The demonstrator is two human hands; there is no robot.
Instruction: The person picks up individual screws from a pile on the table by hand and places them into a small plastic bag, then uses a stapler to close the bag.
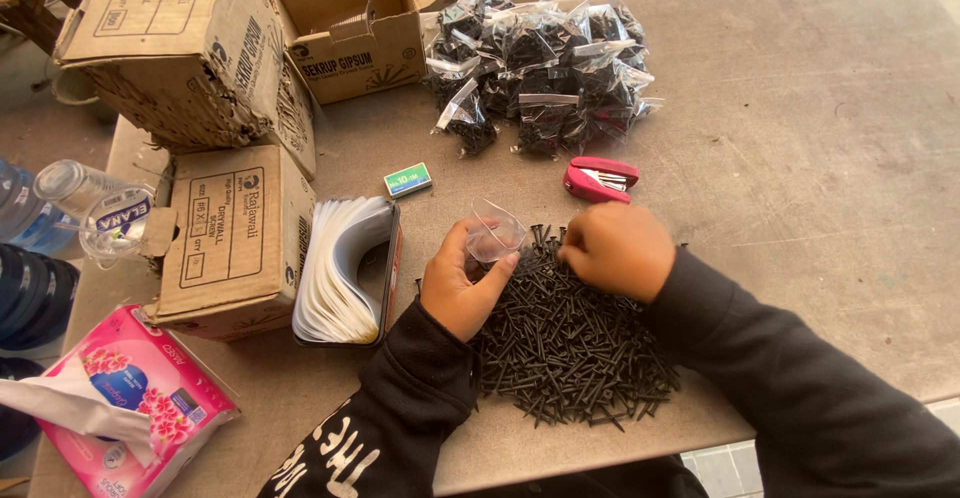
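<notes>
**Black screws going into a small clear bag**

Black drywall screws [570, 343] lie heaped on the grey table [800, 188], directly under and in front of both our hands. Our left hand [462, 283] pinches a small clear plastic bag [493, 236] between thumb and fingers and holds its mouth up and open at the far edge of the heap. Our right hand [618, 250] is curled closed, knuckles up, resting on the pile just beside the bag; whether it grips screws we cannot tell, since the fingers are tucked under.

We judge this to be the filling step: a pinch of screws gathered, the bag waiting. The next move calls for bringing the right hand over the bag's mouth and letting go cleanly, with the left keeping the opening wide so nothing spills back.

Beyond the right hand lies a red stapler [600, 178], and farther off a mound of filled bags [545, 73]. Left of the left hand stands a stack of empty bags [335, 268] in a dark tray, with a small green staple box [408, 180] beyond it and cardboard boxes [235, 238] farther left.
</notes>
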